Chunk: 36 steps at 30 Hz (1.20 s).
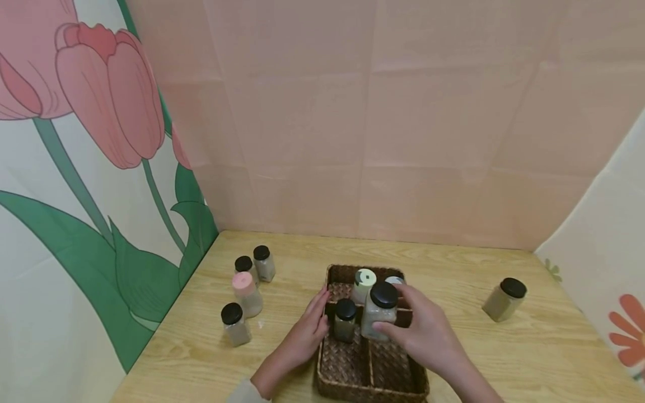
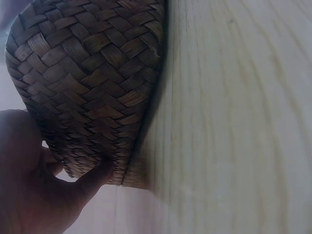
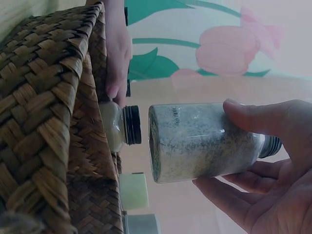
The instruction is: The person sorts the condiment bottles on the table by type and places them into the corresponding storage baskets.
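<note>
My right hand (image 1: pixel 428 330) grips a clear glass jar (image 3: pixel 200 141) with a black lid and greyish speckled contents, between thumb and fingers. In the head view this jar (image 1: pixel 375 319) is over the divided woven basket (image 1: pixel 373 392); the right wrist view shows its base above the rim. My left hand (image 1: pixel 307 330) holds the basket's left wall, its thumb (image 2: pixel 97 178) against the dark weave. Inside the basket stand a smaller black-lidded jar (image 1: pixel 345 322), a jar with a pale green lid (image 1: pixel 365 278) and one with a whitish lid (image 1: pixel 395 280), partly hidden.
Left of the basket stand a pink-lidded jar (image 1: pixel 247 296) and black-lidded jars, one in front (image 1: pixel 235 327) and two behind (image 1: pixel 264 266). Another black-lidded jar (image 1: pixel 504 299) is on the right of the wooden table (image 1: pixel 453 268). Printed cloth (image 1: pixel 378 140) hangs around the table.
</note>
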Tool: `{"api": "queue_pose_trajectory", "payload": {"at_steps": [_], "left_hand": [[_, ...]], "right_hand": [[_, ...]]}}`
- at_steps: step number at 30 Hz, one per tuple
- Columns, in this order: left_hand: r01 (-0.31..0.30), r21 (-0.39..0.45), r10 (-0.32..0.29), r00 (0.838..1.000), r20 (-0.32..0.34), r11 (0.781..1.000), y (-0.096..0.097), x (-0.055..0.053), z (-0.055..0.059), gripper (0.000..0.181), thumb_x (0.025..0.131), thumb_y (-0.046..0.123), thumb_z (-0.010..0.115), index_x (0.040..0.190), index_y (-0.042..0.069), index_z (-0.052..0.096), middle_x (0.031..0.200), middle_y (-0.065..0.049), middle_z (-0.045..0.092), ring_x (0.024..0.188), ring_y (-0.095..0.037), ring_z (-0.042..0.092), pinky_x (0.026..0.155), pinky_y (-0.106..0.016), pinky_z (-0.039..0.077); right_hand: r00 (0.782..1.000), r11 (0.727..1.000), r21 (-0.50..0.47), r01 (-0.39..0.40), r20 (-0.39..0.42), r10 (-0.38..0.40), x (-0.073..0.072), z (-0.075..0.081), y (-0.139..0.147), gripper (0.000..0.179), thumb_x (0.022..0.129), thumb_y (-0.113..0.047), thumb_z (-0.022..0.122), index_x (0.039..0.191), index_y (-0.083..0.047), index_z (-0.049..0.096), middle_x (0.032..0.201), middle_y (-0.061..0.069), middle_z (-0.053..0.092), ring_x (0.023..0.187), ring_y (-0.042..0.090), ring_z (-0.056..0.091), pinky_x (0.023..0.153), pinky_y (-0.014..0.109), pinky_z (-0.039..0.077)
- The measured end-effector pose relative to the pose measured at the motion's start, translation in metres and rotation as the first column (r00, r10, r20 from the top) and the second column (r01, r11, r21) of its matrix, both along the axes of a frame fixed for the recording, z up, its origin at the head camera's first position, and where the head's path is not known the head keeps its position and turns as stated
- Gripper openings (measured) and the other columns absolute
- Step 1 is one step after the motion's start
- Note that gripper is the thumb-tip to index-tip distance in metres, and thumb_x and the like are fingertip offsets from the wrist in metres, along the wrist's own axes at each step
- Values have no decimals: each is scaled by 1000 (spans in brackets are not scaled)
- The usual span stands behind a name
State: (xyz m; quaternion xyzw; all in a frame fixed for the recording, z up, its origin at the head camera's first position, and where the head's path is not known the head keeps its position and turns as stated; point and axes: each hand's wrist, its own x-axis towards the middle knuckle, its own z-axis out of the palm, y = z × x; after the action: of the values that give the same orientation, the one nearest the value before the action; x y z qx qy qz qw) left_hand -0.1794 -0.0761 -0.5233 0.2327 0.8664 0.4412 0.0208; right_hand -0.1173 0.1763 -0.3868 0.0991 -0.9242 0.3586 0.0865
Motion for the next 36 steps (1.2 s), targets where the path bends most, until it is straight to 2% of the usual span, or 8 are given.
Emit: {"api": "queue_pose_trajectory", "payload": {"at_steps": [6, 12, 17, 22, 28, 36], "left_hand": [[3, 6, -3, 1000, -7, 1000, 0, 1, 1, 57, 110, 20, 36, 164, 15, 17, 170, -5, 15, 152, -27, 25, 117, -53, 32], [0, 6, 1, 1000, -31, 1000, 0, 0, -1, 57, 110, 18, 37, 164, 14, 18, 170, -7, 16, 151, -28, 26, 117, -53, 32], [-5, 8, 5, 998, -61, 1000, 0, 0, -1, 56, 110, 18, 38, 163, 11, 21, 169, -8, 19, 151, -29, 27, 117, -54, 32], [-11, 5, 11, 999, -45, 1000, 0, 1, 1, 57, 109, 17, 39, 163, 12, 21, 169, -7, 18, 151, -27, 26, 118, -52, 30], [-11, 2, 11, 998, -57, 1000, 0, 1, 1, 57, 109, 16, 39, 163, 12, 22, 169, -8, 19, 151, -28, 27, 118, -52, 31], [-10, 15, 11, 997, -73, 1000, 0, 0, -2, 57, 108, 15, 40, 162, 11, 23, 168, -9, 20, 150, -29, 29, 116, -53, 33]], "right_hand": [[999, 999, -27, -31, -11, 31, 2, -2, -8, 78, 74, -40, 90, 138, -10, 57, 118, 4, 70, 103, 23, 69, 84, 47, 57], [998, 997, -46, -59, -8, 58, 1, -4, -21, 76, 72, -32, 93, 136, -9, 59, 121, 5, 69, 102, 19, 69, 86, 44, 57], [998, 997, -45, -66, 2, 66, 0, -5, -28, 78, 71, -33, 93, 137, -9, 59, 126, 5, 68, 104, 20, 68, 89, 43, 57], [998, 997, -27, -67, 17, 68, 0, -10, -33, 79, 71, -32, 93, 138, -11, 59, 128, 4, 67, 110, 23, 67, 93, 45, 56], [997, 998, -27, -65, 30, 66, -1, -17, -38, 77, 70, -31, 94, 137, -12, 60, 124, 2, 69, 105, 18, 67, 89, 42, 57], [996, 997, -24, -72, 57, 73, -3, -22, -44, 80, 70, -35, 94, 138, -13, 59, 130, 4, 65, 109, 22, 66, 88, 43, 57]]}}
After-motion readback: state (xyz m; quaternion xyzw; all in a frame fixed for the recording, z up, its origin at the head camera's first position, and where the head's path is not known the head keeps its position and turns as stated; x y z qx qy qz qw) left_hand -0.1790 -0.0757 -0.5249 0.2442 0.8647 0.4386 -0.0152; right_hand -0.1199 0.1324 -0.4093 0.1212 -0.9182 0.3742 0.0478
